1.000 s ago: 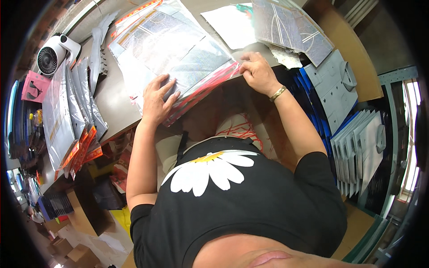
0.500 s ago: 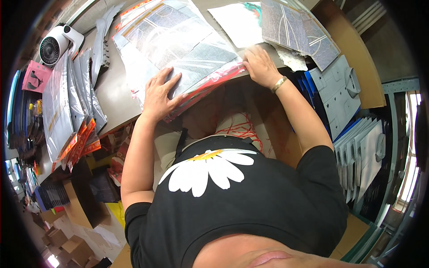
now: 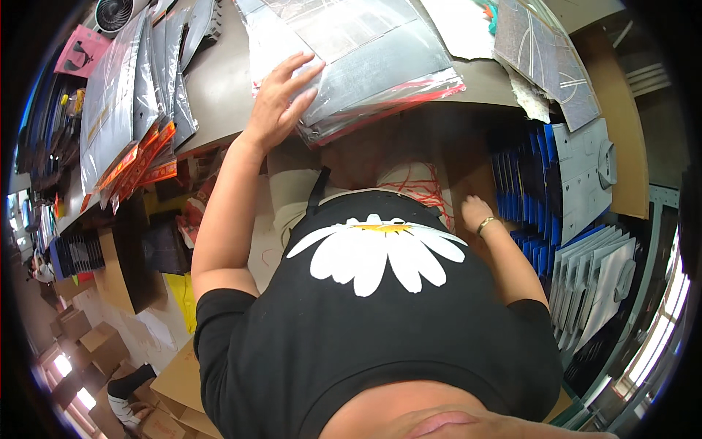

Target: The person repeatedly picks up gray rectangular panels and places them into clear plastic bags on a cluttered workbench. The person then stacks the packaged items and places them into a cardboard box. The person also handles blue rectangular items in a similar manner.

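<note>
Head view: glossy, flat plastic bags [image 3: 387, 66] are overlaid by the left hand [image 3: 278, 106], fingers loosely spread; well apart, the right hand [image 3: 476, 212] is held low, half-curled, its grip unclear.

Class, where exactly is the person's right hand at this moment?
In the head view, the right hand is right of centre, below the table edge, between the red strands and the blue-edged stack.

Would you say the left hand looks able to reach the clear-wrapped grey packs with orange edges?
Probably yes: only grey tabletop shows between the left hand and those packs; the way looks free.
</note>
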Demonstrator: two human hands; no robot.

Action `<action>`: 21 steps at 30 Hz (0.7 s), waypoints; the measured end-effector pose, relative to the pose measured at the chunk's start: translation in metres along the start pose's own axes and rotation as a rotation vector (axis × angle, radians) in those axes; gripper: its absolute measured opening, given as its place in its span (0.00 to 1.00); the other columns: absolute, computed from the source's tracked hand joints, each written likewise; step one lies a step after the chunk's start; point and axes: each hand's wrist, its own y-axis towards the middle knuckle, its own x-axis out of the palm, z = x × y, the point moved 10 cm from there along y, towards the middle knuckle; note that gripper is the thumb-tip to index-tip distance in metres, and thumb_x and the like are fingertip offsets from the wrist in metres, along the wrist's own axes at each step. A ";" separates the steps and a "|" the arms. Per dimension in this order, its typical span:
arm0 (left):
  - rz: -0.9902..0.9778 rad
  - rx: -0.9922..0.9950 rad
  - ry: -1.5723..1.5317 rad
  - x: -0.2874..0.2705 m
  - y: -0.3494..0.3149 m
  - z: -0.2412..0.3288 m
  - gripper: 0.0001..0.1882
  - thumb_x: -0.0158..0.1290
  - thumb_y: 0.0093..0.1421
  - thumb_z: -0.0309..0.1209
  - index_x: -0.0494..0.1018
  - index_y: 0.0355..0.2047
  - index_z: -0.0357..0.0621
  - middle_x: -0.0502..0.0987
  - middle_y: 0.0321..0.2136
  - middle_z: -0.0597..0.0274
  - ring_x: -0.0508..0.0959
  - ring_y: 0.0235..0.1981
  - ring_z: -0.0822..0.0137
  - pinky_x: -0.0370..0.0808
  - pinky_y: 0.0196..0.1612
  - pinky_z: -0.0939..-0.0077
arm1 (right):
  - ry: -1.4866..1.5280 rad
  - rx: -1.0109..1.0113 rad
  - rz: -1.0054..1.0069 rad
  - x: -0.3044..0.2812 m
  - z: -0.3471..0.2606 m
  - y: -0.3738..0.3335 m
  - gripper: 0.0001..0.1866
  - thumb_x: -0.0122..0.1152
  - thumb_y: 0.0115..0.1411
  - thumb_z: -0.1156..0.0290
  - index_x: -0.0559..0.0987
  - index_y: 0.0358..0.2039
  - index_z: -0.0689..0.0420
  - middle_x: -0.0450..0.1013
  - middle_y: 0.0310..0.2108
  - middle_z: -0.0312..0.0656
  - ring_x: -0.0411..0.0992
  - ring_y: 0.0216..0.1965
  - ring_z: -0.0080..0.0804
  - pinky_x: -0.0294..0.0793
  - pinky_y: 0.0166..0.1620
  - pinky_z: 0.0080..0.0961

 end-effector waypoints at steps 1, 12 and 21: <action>-0.052 0.040 0.124 -0.004 -0.009 0.009 0.26 0.53 0.56 0.41 0.69 0.56 0.55 0.64 0.58 0.55 0.61 0.61 0.53 0.56 0.61 0.54 | -0.035 0.104 -0.072 0.014 0.015 -0.006 0.19 0.58 0.52 0.69 0.75 0.44 0.62 0.67 0.49 0.52 0.64 0.53 0.46 0.68 0.52 0.37; -0.004 0.182 0.348 0.006 -0.051 0.034 0.16 0.64 0.43 0.31 0.79 0.35 0.54 0.71 0.51 0.61 0.68 0.56 0.57 0.65 0.54 0.62 | 0.538 -0.169 0.501 -0.193 -0.078 -0.045 0.19 0.65 0.49 0.54 0.80 0.29 0.58 0.74 0.20 0.46 0.73 0.26 0.48 0.72 0.33 0.38; 0.036 0.184 0.359 0.007 -0.054 0.039 0.21 0.63 0.43 0.28 0.76 0.42 0.53 0.71 0.49 0.60 0.70 0.51 0.57 0.67 0.51 0.63 | 0.837 -0.326 0.265 -0.220 -0.117 -0.058 0.18 0.63 0.54 0.56 0.79 0.28 0.61 0.76 0.21 0.43 0.75 0.25 0.34 0.72 0.32 0.26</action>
